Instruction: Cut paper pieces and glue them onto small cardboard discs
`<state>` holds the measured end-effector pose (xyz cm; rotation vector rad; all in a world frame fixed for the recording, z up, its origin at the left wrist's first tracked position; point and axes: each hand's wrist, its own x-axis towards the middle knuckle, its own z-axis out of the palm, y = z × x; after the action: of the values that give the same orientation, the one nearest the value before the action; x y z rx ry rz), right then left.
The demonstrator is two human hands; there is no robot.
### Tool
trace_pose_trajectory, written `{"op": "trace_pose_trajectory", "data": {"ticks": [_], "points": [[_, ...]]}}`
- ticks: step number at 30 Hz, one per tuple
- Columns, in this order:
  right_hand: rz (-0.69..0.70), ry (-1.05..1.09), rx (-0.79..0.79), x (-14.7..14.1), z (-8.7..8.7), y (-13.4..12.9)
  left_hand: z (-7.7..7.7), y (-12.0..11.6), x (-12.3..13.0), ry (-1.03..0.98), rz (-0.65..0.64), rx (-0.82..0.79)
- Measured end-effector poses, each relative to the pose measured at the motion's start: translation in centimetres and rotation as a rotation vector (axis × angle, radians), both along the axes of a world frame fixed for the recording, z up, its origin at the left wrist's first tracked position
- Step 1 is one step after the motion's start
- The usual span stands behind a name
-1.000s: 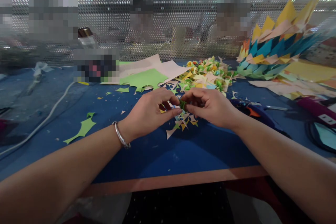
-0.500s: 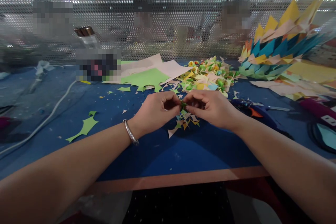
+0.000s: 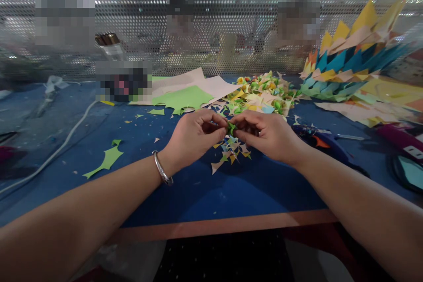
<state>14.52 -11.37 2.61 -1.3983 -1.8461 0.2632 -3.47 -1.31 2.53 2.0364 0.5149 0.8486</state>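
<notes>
Green paper piece (image 3: 232, 129), small, curled, lighter and darker in patches; finer folds too small to tell. Held above scattered paper scraps (image 3: 227, 157) on blue table (image 3: 211, 198). Left hand (image 3: 194, 139) pinching one side, thumb to fingers; right hand (image 3: 269, 136) pinching other side, grip equally narrow.

A metal screen full of round holes (image 3: 205, 59) stands along the far edge of the desk (image 3: 185, 202), with lights showing beyond it. A white cable (image 3: 73, 130) runs from the desk's left edge toward the far edge, and a green paper scrap (image 3: 110, 157) lies to its right. By the far right corner, a spiky paper form (image 3: 346, 59) rises in yellow, pink and blue layers. Nearer the right edge are a purple object (image 3: 398, 139) and a black-rimmed one with a pale face (image 3: 408, 172), both hard to identify.
</notes>
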Motion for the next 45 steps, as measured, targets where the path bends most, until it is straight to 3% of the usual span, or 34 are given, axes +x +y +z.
{"op": "trace_pose_trajectory", "data": {"ticks": [9, 21, 36, 45], "points": [[-0.017, -0.038, 0.051, -0.09, -0.06, 0.05, -0.28, 0.35, 0.05, 0.033, -0.089, -0.13], [-0.002, 0.001, 0.042, -0.17, 0.08, -0.25, 0.17, 0.11, -0.51, 0.032, -0.104, 0.174], [-0.015, -0.046, -0.021, -0.18, -0.09, -0.01, 0.41, 0.16, -0.5, 0.101, -0.075, 0.237], [-0.013, -0.226, 0.028, 0.21, -0.46, 0.12, 0.12, -0.1, -0.42, 0.129, -0.086, 0.297]]}}
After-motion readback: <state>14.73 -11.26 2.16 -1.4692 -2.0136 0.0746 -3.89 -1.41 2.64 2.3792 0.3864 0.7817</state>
